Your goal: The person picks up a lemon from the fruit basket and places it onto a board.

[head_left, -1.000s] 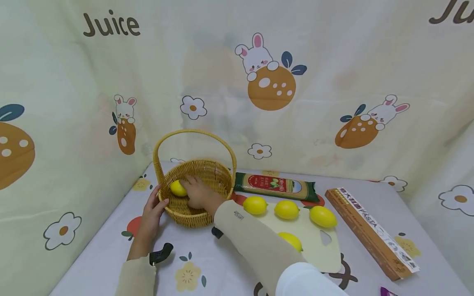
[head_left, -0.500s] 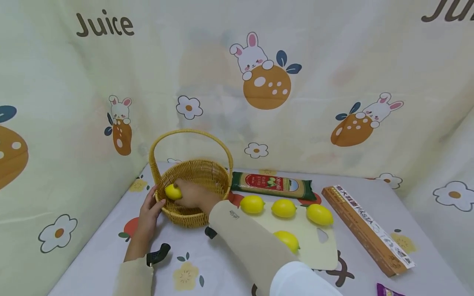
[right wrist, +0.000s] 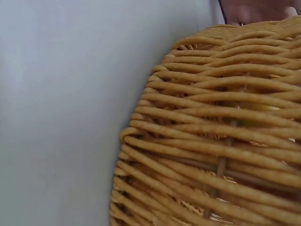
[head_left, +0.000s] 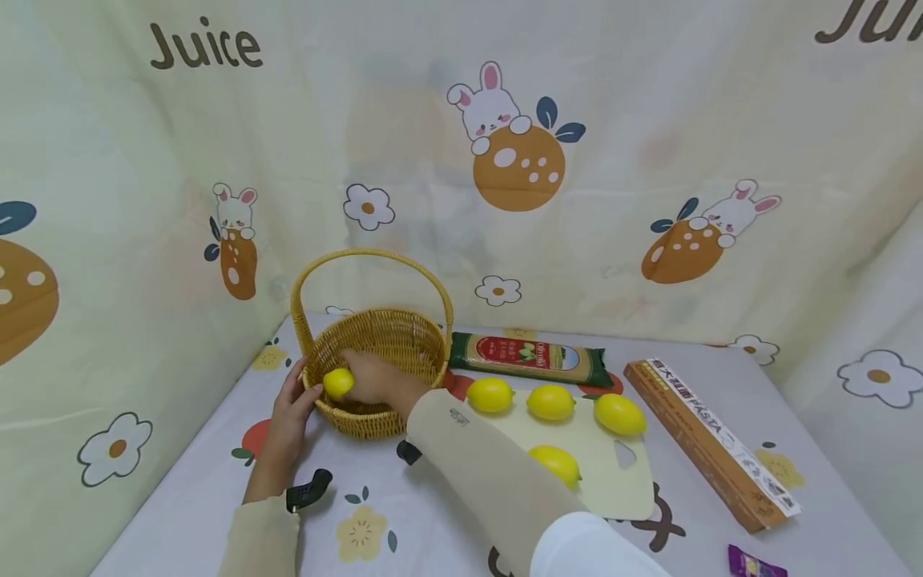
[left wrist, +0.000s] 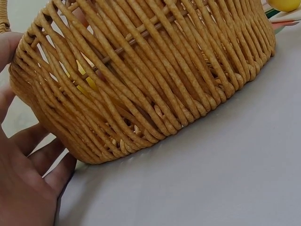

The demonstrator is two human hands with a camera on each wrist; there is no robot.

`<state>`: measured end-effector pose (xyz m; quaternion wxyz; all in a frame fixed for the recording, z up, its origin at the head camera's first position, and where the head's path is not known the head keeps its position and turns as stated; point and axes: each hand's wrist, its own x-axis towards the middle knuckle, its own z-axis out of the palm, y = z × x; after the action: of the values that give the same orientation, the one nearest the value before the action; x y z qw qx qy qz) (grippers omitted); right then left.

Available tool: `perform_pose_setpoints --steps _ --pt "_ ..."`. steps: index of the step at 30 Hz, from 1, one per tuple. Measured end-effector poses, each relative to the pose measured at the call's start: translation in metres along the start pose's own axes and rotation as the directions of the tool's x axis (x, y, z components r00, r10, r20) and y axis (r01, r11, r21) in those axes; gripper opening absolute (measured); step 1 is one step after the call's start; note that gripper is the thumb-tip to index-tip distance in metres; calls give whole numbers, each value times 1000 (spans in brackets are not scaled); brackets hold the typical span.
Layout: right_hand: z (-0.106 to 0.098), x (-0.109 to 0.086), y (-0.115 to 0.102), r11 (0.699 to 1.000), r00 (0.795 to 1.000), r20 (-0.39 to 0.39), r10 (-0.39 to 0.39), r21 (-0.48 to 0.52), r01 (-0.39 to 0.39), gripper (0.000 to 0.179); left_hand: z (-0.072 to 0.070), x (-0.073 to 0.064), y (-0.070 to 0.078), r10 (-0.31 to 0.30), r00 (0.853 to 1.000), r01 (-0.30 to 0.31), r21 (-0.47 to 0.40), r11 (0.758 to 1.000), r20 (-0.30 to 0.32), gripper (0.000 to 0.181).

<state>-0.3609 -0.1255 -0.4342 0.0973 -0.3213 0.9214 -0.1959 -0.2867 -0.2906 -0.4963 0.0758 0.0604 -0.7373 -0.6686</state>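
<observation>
A wicker basket (head_left: 404, 330) with a tall arched handle stands at the back left of the table. My left hand (head_left: 294, 413) holds its left rim; in the left wrist view the fingers (left wrist: 47, 157) lie along the outside of the weave. Reaching down inside the basket, my right hand (head_left: 369, 378) grips a yellow lemon (head_left: 338, 384) near the left inner wall. The right fingertips are mostly hidden behind the lemon and the back of the hand. From the right wrist, the basket's woven side (right wrist: 211, 127) fills much of the view, with yellow showing through the gaps.
Several lemons (head_left: 551, 402) lie on a cream cutting board (head_left: 613, 489) right of the basket. Behind them is a green pasta packet (head_left: 530, 359). A long brown pasta box (head_left: 710, 445) lies at right, with a small purple packet (head_left: 754, 562) near the front edge.
My right fingers have closed round the lemon in the basket, and it has shifted slightly toward the front. The left hand stays on the rim. The head view has turned slightly right.
</observation>
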Motion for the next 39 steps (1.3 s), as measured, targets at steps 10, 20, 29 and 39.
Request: perform_pose_setpoints --steps 10,20,29,39 --pt "-8 -11 12 999 999 -12 -37 -13 37 76 3 -11 18 -22 1000 21 8 1000 3 68" --pt "-23 -30 15 999 1000 -21 -18 -34 17 76 4 -13 24 -46 999 46 -8 999 5 70" --pt "-42 -48 19 995 1000 -9 -16 -99 15 74 3 3 3 -20 1000 20 -6 1000 -18 65" --pt "-58 -67 21 992 998 -18 -66 -107 63 66 3 -1 5 -46 999 46 -8 999 -27 65"
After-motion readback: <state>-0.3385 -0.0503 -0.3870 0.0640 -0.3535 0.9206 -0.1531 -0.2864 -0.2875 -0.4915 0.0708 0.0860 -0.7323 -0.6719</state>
